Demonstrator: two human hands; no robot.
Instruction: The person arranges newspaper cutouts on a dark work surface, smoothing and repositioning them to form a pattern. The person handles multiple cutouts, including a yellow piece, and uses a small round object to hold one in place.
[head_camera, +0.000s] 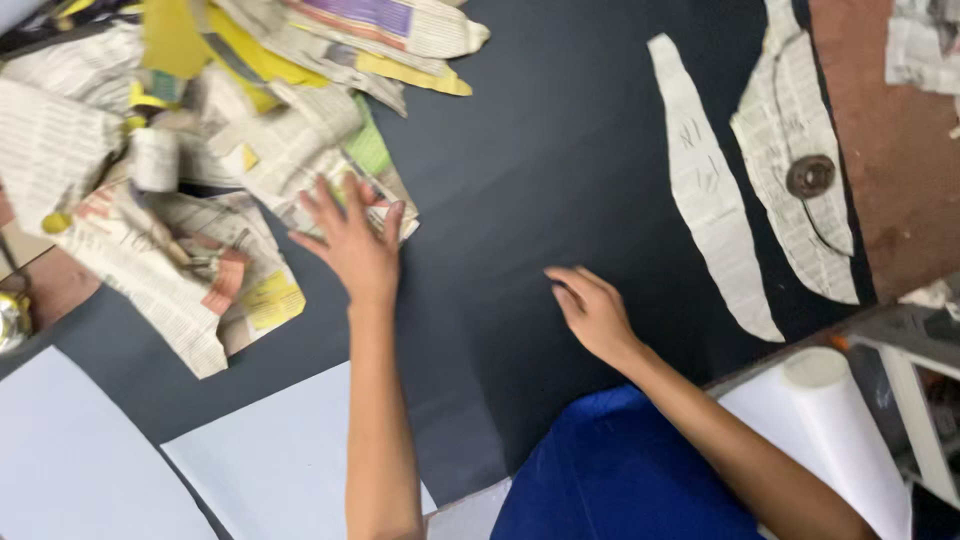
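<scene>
My left hand (352, 240) lies flat with fingers spread on the edge of a heap of newspaper cuttings (190, 170), pressing on one folded piece. My right hand (592, 310) rests on the dark cloth (540, 170) in the middle, fingers loosely curled and holding nothing. Two long curved newspaper pattern pieces lie on the cloth to the right: a narrow one (712, 190) and a wider one (800, 130) with a round metal weight (810, 176) on it.
White paper sheets (270, 460) lie at the near left over the cloth. A white roll (850, 430) stands at the near right beside a metal frame. A small white roll (155, 160) and yellow paper scraps sit in the heap. Brown table surface (890, 150) shows at far right.
</scene>
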